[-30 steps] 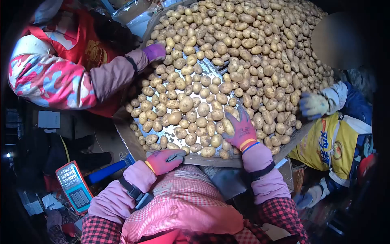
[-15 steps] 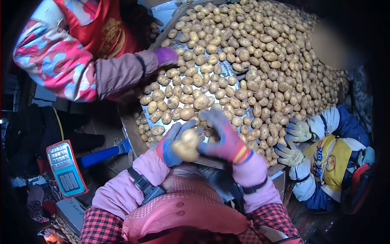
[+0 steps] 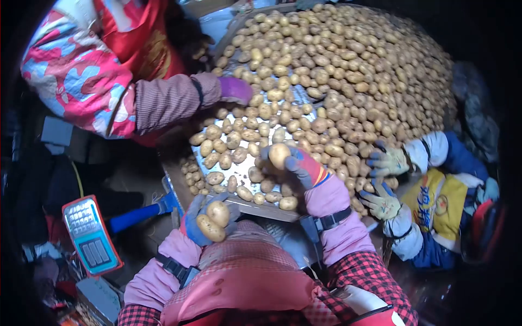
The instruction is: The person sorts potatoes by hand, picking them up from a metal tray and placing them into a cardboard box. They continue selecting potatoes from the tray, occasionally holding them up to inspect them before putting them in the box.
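Two potatoes [image 3: 211, 227] rest in my left hand [image 3: 202, 217], which is in a blue and red glove with its fingers curled around them, just off the table's near edge. My right hand [image 3: 299, 165], gloved in grey, red and blue, grips one potato [image 3: 279, 156] over the near part of the table. Beneath and beyond it, loose potatoes [image 3: 239, 155] lie spread on a shiny metal surface [image 3: 202, 164]. A large heap of potatoes [image 3: 380, 81] covers the right and far side.
At the upper left a co-worker's purple-gloved hand [image 3: 235, 91] touches potatoes. Another co-worker's two pale gloved hands [image 3: 386, 185] are at the heap's right edge. A red and teal scale display [image 3: 92, 234] on a blue post [image 3: 136, 218] stands at the left.
My hands have moved apart: the left went down and left with two potatoes, the right now holds one. The purple-gloved hand moved slightly right and down.
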The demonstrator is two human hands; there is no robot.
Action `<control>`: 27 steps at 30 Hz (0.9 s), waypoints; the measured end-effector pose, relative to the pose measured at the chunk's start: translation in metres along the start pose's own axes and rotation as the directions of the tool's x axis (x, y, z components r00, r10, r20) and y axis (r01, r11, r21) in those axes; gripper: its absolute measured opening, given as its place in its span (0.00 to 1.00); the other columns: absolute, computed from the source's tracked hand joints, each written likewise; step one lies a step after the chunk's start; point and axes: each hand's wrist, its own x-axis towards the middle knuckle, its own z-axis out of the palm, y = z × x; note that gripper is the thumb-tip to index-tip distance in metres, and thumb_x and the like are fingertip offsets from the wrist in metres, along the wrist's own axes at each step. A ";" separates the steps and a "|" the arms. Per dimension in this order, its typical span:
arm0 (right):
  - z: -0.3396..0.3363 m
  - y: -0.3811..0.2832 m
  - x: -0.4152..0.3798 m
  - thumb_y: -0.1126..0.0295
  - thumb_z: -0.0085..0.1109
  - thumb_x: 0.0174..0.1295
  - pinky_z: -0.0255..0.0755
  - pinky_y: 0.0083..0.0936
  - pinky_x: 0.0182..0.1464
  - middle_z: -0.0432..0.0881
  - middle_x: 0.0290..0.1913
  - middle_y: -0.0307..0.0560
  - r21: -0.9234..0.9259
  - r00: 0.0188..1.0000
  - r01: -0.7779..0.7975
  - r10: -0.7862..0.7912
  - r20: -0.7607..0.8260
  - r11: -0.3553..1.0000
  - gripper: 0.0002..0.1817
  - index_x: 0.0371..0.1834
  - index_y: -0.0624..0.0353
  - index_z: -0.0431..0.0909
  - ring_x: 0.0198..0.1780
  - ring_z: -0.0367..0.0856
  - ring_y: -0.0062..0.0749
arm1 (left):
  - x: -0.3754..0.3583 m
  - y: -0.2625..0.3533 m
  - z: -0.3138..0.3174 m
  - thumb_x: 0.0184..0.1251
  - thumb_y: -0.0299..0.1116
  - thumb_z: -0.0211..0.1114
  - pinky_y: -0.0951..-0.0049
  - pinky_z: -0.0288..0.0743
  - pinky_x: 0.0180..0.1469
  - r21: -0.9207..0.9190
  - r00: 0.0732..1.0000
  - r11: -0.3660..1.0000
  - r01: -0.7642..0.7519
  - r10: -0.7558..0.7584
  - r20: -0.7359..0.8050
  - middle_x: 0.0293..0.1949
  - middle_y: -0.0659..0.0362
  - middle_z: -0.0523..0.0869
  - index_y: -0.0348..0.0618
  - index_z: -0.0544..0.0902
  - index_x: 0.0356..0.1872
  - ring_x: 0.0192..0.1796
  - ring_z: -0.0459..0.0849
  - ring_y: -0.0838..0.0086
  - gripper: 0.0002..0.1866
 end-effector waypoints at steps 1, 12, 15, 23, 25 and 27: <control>0.003 0.011 -0.010 0.31 0.58 0.55 0.76 0.30 0.55 0.79 0.55 0.52 0.132 0.997 0.057 -0.063 0.043 0.990 0.45 0.60 0.64 0.73 0.54 0.80 0.34 | -0.001 0.006 -0.001 0.71 0.65 0.37 0.42 0.66 0.63 -0.644 0.985 0.751 0.149 -0.170 0.029 0.63 0.40 0.73 0.48 0.65 0.72 0.64 0.72 0.47 0.39; 0.045 0.073 -0.122 0.21 0.41 0.56 0.79 0.34 0.53 0.84 0.48 0.53 0.456 0.900 0.378 -0.206 -0.383 0.805 0.51 0.51 0.66 0.79 0.46 0.84 0.39 | 0.033 0.010 0.035 0.67 0.68 0.46 0.48 0.68 0.62 -0.834 0.891 0.330 0.443 -0.263 0.369 0.62 0.44 0.74 0.47 0.68 0.69 0.63 0.73 0.51 0.40; 0.028 0.129 -0.178 0.37 0.52 0.64 0.80 0.45 0.48 0.81 0.47 0.51 0.343 0.765 0.543 -0.284 -0.578 0.766 0.40 0.66 0.61 0.65 0.47 0.83 0.45 | 0.045 -0.004 0.032 0.66 0.70 0.46 0.42 0.64 0.64 -0.737 0.835 0.408 0.539 -0.142 0.532 0.63 0.43 0.74 0.47 0.70 0.67 0.65 0.71 0.49 0.41; 0.050 0.226 -0.348 0.48 0.61 0.64 0.75 0.45 0.57 0.77 0.55 0.45 0.228 0.211 0.814 0.094 -0.973 0.534 0.42 0.77 0.47 0.53 0.57 0.76 0.41 | 0.046 0.036 0.068 0.68 0.67 0.44 0.36 0.55 0.69 -0.685 0.803 0.421 0.595 -0.266 0.533 0.66 0.48 0.73 0.52 0.67 0.71 0.66 0.72 0.52 0.39; 0.036 0.259 -0.358 0.51 0.58 0.66 0.78 0.41 0.52 0.78 0.53 0.41 0.317 -0.146 0.202 0.348 -0.926 0.927 0.35 0.73 0.49 0.59 0.54 0.77 0.38 | 0.051 0.025 0.069 0.68 0.67 0.44 0.36 0.55 0.69 -0.658 0.774 0.409 0.632 -0.289 0.563 0.65 0.48 0.74 0.52 0.67 0.71 0.66 0.72 0.52 0.39; 0.062 0.202 -0.325 0.53 0.58 0.67 0.75 0.40 0.57 0.76 0.56 0.43 0.102 -0.005 0.146 0.104 -0.995 0.984 0.34 0.73 0.51 0.59 0.58 0.75 0.38 | 0.054 0.024 0.077 0.67 0.68 0.46 0.37 0.59 0.68 -0.609 0.757 0.454 0.650 -0.323 0.567 0.64 0.48 0.75 0.50 0.68 0.70 0.64 0.73 0.51 0.40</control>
